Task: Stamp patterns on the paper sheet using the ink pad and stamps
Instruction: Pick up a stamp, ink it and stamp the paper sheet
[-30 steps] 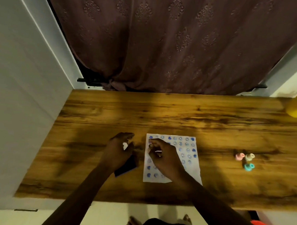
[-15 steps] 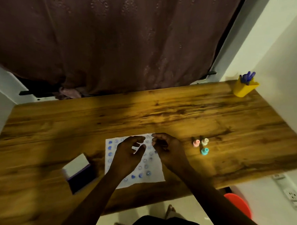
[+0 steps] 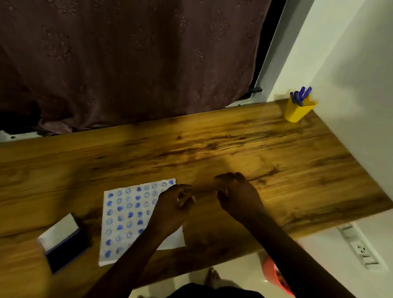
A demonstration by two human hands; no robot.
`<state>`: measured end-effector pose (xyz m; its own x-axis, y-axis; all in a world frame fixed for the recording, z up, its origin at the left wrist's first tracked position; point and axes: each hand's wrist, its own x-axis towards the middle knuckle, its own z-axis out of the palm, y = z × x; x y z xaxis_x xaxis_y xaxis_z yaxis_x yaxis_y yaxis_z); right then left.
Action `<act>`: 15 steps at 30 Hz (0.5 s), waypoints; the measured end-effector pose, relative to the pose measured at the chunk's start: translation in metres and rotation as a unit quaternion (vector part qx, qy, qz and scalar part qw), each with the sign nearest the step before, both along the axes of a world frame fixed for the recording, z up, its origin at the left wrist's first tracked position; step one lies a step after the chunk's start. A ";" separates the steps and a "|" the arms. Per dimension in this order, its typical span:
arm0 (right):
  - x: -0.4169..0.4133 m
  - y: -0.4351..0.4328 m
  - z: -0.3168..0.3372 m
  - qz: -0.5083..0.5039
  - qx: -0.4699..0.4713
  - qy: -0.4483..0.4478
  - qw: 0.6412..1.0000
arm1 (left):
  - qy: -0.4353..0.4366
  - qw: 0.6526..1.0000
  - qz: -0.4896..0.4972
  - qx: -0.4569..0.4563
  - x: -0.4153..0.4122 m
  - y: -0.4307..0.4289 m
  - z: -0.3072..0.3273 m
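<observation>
Nearest the person, at the desk's (image 3: 247, 151) front edge, the ink pad (image 3: 66, 246) lies open on the left, its white lid raised toward the far side and the dark pad face up. Just to its right lies the paper (image 3: 122, 215), flat on the wood and covered in rows of blue stamped marks, hearts and round faces; its right portion is hidden under the left forearm. The left hand (image 3: 172, 209) sits over the sheet's far right corner with fingers curled inward; the frame is blurred there and I cannot tell whether it grips anything. The right hand (image 3: 236, 193) is just beside it, off the paper, over bare wood, fingers likewise curled downward; whether it pinches a stamp cannot be told, as nothing is visible between the fingertips. The two hands are near one another but apart. Farther back, the desk surface is bare wood grain. At the far right corner, against the white wall (image 3: 356, 72), stands a yellow cup (image 3: 298, 110) holding blue pens (image 3: 301, 96). Behind the desk's far edge hangs a dark patterned curtain (image 3: 127, 55). Below the desk on the right, a socket strip (image 3: 359, 246) is fixed to the wall.
</observation>
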<state>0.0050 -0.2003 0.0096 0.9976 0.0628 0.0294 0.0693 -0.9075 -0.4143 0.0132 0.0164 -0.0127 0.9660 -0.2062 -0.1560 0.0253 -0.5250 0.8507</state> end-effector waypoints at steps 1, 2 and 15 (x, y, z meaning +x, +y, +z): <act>0.003 -0.008 0.000 0.006 -0.037 0.012 0.999 | 0.004 1.000 0.002 0.006 -0.001 -0.004 -0.001; 0.005 -0.015 -0.001 0.014 -0.068 0.019 0.997 | 0.009 1.000 0.005 0.008 -0.001 -0.009 -0.002; 0.026 -0.041 -0.010 0.088 -0.189 0.042 0.977 | 0.008 0.999 0.013 0.030 -0.002 -0.026 -0.002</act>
<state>0.0308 -0.2413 -0.0003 0.9684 0.2237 -0.1108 0.2178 -0.9740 -0.0628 0.0113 -0.0094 -0.0150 0.9681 -0.1706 -0.1836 0.0539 -0.5739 0.8172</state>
